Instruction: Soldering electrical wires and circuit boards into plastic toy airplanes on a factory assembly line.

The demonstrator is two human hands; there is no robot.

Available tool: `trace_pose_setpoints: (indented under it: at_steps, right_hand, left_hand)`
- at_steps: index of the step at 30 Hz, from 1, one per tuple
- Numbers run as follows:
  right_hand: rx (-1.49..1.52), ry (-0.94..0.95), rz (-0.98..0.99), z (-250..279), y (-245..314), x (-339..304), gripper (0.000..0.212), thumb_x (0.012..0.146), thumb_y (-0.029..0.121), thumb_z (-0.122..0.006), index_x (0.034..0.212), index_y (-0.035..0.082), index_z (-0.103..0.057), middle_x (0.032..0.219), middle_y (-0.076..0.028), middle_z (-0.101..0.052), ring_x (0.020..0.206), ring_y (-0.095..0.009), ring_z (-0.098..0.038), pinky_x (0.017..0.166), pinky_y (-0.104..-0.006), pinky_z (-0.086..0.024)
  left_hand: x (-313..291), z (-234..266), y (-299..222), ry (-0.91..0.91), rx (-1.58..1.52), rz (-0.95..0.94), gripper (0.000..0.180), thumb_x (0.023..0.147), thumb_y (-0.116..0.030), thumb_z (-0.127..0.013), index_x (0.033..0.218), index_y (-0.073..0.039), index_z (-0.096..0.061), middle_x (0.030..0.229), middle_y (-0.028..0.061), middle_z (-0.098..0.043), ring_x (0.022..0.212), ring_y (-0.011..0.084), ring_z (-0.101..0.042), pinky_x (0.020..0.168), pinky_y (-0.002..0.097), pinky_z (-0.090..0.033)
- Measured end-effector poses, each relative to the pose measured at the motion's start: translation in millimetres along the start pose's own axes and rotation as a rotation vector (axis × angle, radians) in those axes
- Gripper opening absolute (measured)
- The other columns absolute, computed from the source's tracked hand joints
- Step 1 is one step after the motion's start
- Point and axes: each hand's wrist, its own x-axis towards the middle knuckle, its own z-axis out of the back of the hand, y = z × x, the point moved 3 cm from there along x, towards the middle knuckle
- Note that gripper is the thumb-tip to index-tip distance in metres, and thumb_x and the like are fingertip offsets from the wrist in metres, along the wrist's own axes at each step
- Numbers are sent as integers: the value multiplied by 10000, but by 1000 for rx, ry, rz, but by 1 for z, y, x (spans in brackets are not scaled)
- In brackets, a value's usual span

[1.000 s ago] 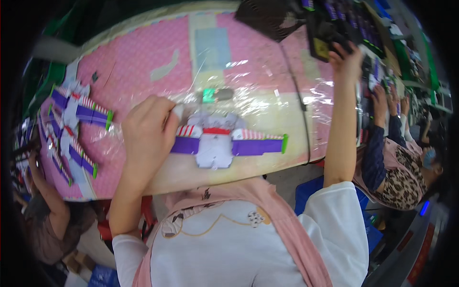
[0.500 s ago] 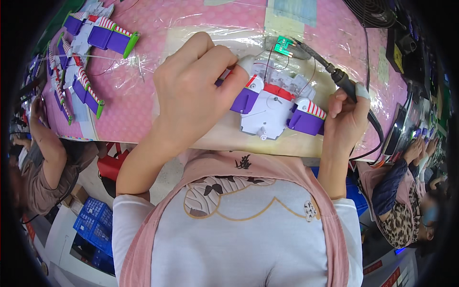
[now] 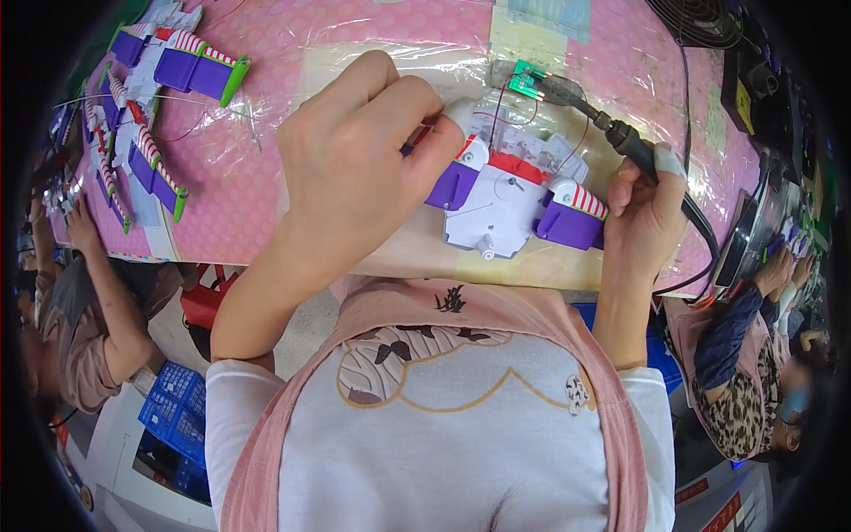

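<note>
My right hand (image 3: 645,206) grips a soldering iron (image 3: 628,140), its dark tip end reaching to a small green circuit board (image 3: 527,80). Thin wires run from the board to a white plastic toy wing pack (image 3: 489,208) with a red strip, lying in front of me with its inner side partly exposed. Purple wings (image 3: 569,223) with red-striped edges stick out at its two sides. My left hand (image 3: 363,164) is closed in a pinch above the left wing, which it partly covers. A pale covering wraps its index fingertip; what the fingers hold is hidden.
More winged toy parts (image 3: 191,71) lie at the table's left, some stacked (image 3: 146,160). Pink bubble wrap under clear film covers the table (image 3: 230,168). A black fan (image 3: 705,22) stands far right. The iron's cord (image 3: 705,235) curves down right. Co-workers sit at both sides.
The soldering iron has shifted slightly left, its tip end now nearer the green board, which has turned a little. My left hand has moved slightly up-left. The left co-worker's arm has moved.
</note>
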Motion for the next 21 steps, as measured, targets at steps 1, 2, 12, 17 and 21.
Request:
trace_pose_setpoints:
  at_steps: [1, 2, 12, 17, 21]
  right_hand:
    - [-1, -7, -4, 0, 0, 0, 202, 859, 178, -521, 807, -16, -541, 571, -75, -519, 394, -109, -408, 366, -215, -295]
    - [34, 0, -10, 2, 0, 1, 201, 858, 177, -518, 800, -14, -539, 567, -73, -514, 394, -108, -404, 367, -216, -295]
    - [10, -4, -45, 1, 0, 0, 192, 848, 169, -510, 774, -7, -534, 543, -66, -491, 395, -103, -387, 378, -221, -287]
    - [11, 15, -44, 2, 1, 0, 187, 845, 164, -508, 785, -11, -537, 540, -66, -488, 394, -103, -382, 379, -221, -284]
    - [44, 17, -53, 2, 0, 1, 189, 845, 168, -509, 772, -5, -532, 537, -65, -488, 391, -103, -379, 377, -225, -282]
  left_hand:
    - [0, 0, 0, -1, -17, 9, 93, 659, -35, -675, 672, -8, -588, 626, 57, -498, 498, 145, -495, 453, 255, -380]
    - [1, 0, 0, -1, -33, 18, 92, 658, -36, -673, 670, -7, -586, 626, 58, -498, 498, 145, -496, 453, 256, -380]
    - [0, 4, 2, 32, -41, 40, 78, 636, -29, -650, 653, -7, -577, 622, 60, -494, 498, 152, -501, 460, 261, -384]
    - [0, 4, 2, 50, -39, 27, 75, 634, -27, -649, 655, -7, -579, 624, 60, -496, 498, 154, -503, 460, 262, -385]
    - [0, 6, 2, 57, -53, 47, 73, 639, -24, -647, 659, -4, -580, 625, 63, -504, 510, 157, -511, 463, 261, -387]
